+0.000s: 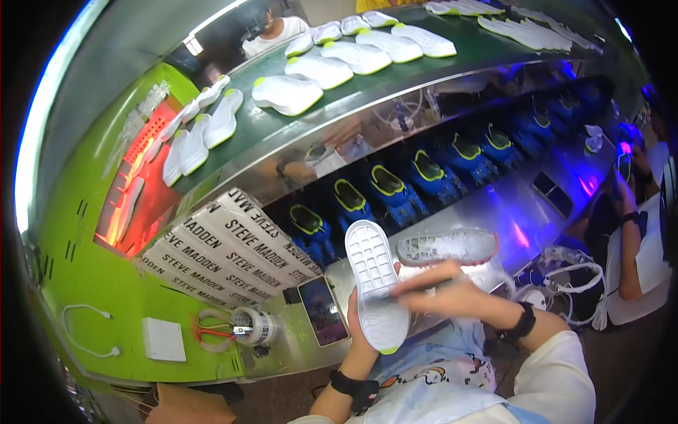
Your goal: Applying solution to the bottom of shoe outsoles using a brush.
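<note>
My left hand point(357, 321) grips a white shoe sole point(378, 283) from beneath and along its left edge, its grid-patterned hollow side facing up. The sole stands nearly upright in the view, with a yellow-green tip at its lower end. Over its middle is my right hand point(452, 293), blurred by motion, fingers drawn together with a thin greyish tip at the sole's surface. What it holds is too smeared to name. Just beyond lies a second sole point(448, 247), greyish white with a reddish edge, on the metal bench point(512, 226).
Blue shoe uppers point(388, 182) line a dark channel behind the bench. White soles point(304, 93) lie on a green conveyor point(247, 138). To my left are stacked shoeboxes point(233, 247), a phone point(323, 311), a tape roll point(253, 326) and scissors point(212, 328). A co-worker's arm point(628, 226) is at right.
</note>
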Tool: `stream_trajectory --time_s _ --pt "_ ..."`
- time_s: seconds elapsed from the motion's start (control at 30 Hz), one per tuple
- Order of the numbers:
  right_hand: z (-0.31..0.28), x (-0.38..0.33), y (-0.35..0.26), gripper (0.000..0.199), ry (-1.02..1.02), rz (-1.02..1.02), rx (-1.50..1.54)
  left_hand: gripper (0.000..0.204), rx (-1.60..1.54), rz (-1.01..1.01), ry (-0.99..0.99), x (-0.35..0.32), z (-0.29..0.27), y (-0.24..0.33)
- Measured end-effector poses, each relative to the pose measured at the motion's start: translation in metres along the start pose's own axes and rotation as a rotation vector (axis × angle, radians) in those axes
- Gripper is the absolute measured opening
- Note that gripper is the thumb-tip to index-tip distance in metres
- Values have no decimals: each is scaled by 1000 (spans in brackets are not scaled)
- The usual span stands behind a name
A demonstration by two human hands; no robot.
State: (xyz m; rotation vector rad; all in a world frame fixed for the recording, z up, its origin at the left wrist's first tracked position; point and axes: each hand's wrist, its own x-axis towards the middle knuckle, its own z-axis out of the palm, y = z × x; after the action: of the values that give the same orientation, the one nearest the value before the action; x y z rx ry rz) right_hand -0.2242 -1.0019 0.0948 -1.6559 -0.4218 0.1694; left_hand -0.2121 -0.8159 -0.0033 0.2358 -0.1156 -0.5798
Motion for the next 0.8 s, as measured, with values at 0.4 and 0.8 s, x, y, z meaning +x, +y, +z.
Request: stream_trajectory --time_s 0.4,0.8 --pt "24 -8 -10 20 -507 226 -27 67 -145 41 137 13 22 17" --pt "-11 8 -29 15 -571 -182 -169 54 214 -420 192 36 49 42"
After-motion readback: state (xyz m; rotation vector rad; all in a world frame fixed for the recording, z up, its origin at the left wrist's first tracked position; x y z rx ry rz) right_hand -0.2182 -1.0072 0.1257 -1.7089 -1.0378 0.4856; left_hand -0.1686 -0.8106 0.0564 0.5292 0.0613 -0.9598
